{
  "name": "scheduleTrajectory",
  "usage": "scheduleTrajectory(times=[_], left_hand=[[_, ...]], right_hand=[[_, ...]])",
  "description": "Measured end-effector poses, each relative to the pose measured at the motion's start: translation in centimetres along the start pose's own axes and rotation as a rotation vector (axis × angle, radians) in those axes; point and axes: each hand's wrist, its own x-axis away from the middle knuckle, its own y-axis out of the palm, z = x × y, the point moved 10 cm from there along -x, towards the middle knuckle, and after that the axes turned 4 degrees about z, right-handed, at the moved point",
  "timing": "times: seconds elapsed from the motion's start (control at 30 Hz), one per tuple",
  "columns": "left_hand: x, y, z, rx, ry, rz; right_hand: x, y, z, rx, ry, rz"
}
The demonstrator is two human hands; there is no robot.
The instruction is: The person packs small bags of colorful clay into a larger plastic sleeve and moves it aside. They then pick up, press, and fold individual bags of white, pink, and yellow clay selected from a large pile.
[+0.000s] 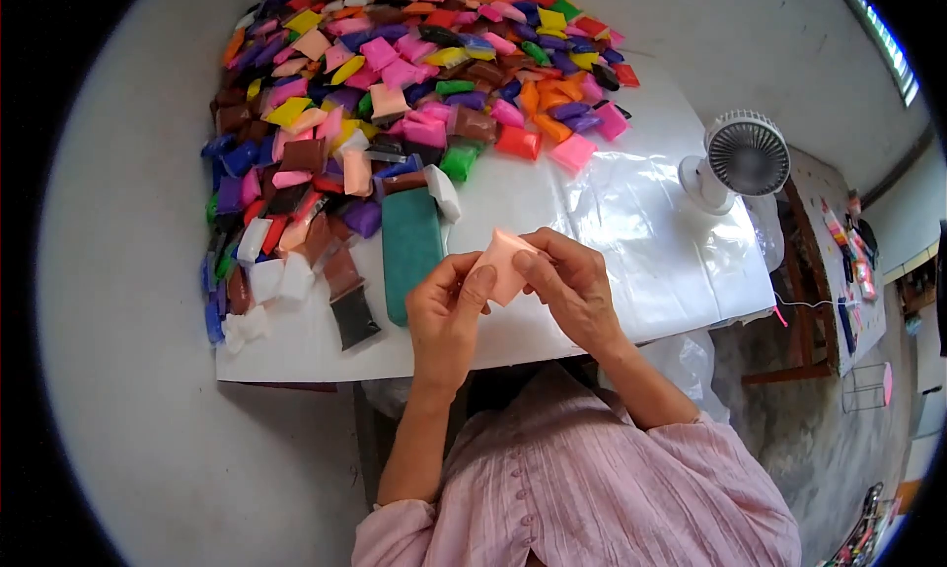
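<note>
Between both hands, above the front edge of the white table (pixel 493 338), is a peach-coloured packet (pixel 505 263). My left hand (pixel 446 305) pinches its left side with the thumb on top. On its right side, my right hand (pixel 575 283) grips it between thumb and fingers. Just behind my left hand lies a teal oblong case (pixel 410 246), with a white packet (pixel 443 194) against its upper right side. A black packet (pixel 352 317) lies left of the case.
A large heap of colourful packets (pixel 395 69) covers the table's back and left side. A white fan (pixel 747 157) stands at the right on shiny clear plastic (pixel 631 212). Beyond it is another table (pixel 838 241) with small items. A wall borders the left.
</note>
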Motion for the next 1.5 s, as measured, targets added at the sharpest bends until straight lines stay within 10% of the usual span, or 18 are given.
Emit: scheduleTrajectory(times=[1.5], left_hand=[[0.6, 1.0, -3.1, 0.154, -0.062, 0.1]], right_hand=[[-0.4, -2.6, 2.8, 0.152, 0.105, 0.025]])
